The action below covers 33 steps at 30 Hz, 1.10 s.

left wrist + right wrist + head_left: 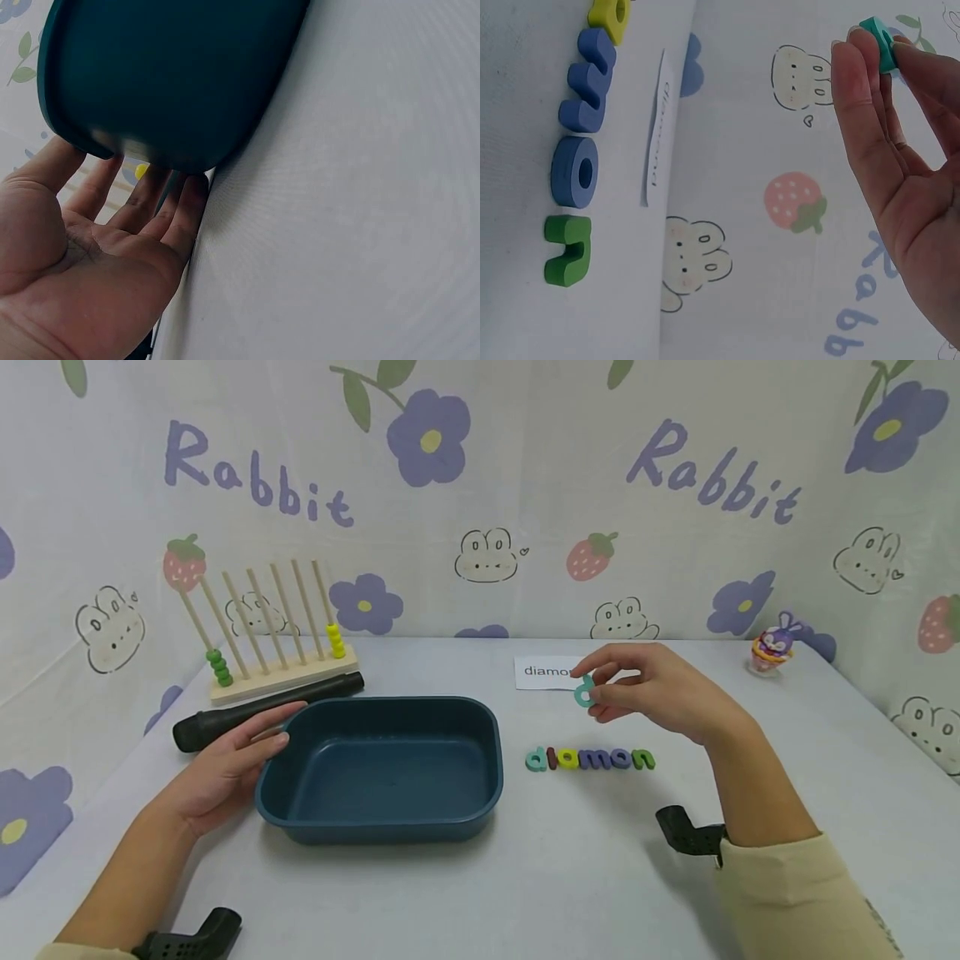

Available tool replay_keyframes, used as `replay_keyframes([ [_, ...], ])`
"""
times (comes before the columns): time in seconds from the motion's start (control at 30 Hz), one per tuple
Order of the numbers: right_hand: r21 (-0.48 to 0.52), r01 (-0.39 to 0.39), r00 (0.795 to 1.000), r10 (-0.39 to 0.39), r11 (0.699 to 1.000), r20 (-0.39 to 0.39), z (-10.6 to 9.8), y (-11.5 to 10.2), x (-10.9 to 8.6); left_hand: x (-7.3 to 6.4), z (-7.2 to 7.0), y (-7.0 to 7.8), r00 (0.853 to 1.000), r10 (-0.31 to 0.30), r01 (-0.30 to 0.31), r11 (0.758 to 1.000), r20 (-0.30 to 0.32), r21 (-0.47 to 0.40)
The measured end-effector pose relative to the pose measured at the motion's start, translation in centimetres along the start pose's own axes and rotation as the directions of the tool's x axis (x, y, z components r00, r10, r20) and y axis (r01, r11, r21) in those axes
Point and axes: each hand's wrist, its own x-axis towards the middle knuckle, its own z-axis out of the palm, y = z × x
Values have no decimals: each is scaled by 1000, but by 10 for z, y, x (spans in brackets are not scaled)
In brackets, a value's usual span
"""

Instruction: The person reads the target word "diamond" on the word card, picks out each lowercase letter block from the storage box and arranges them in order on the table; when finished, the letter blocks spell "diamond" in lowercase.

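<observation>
My right hand (645, 689) pinches a teal letter d (584, 692) between thumb and fingers, raised above the table in front of a white word card (536, 673). Part of the card's word is hidden behind the hand; in the right wrist view it reads "diamond". Below, a row of coloured letters (595, 760) spells "diamon", from a teal d (536, 760) to a green n (643, 760). My left hand (232, 772) touches the left end of a dark blue bin (378, 832), its fingers extended along the side. Nothing lies inside the bin.
Behind the bin lies a black microphone (270, 710). A wooden peg stand (288, 675) with green and yellow beads is at the back left. At the back right stands a small purple rabbit figure (772, 643). A printed cloth hangs behind the white table (570, 893).
</observation>
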Motion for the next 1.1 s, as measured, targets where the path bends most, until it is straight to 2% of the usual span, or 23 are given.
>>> replay_keyframes([
  [0.23,20,9,1000,-9,1000,-22,-9,5,-5,2,0,0,1000,7,-7,1000,11,-3],
  [0.53,19,-26,999,26,999,-36,-16,17,-10,1,1,1,1000,-2,2,1000,26,-8],
  [0.67,-93,-73,997,74,993,8,-18,21,-9,0,1,-1,1000,-2,2,1000,23,-6],
  [0.83,-277,-118,989,137,954,54,-21,23,-11,0,1,-1,999,8,-8,1000,31,-8],
  [0.97,-335,-135,986,160,932,50,-23,24,-12,0,1,-1,999,14,-14,1000,30,-3],
  [1.1,-340,-154,981,184,928,58,-27,27,-13,0,1,-2,999,14,-14,1000,29,-3],
])
